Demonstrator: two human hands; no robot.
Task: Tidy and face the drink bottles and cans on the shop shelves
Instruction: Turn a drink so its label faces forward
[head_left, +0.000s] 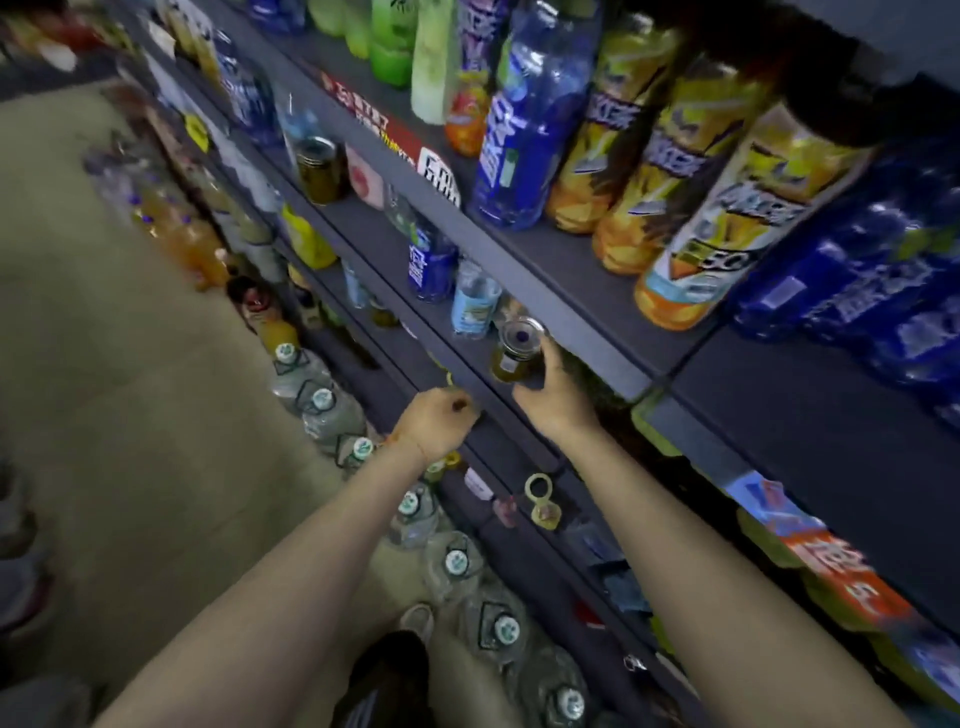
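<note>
At the centre of the frame, on the front lip of the dark grey metal shelf (415, 332), stands a small can with a silver top and yellow-green label (515, 349). The right hand (550, 395) is wrapped around its near side, thumb and fingers closed on the body, forearm reaching up from the lower right. By the look of it, the step in hand is setting or turning this can so that its label faces out. The next move would call for a small twist at the wrist and a nudge to bring it level with the pale blue-labelled clear bottle (474, 301) just beside it to the upper left.

The left hand (439, 421) is curled into a loose fist at the shelf edge below, knuckles up; whether it holds anything I cannot tell. Large clear water jugs with green-white caps (332, 410) line the floor at lower left.
</note>
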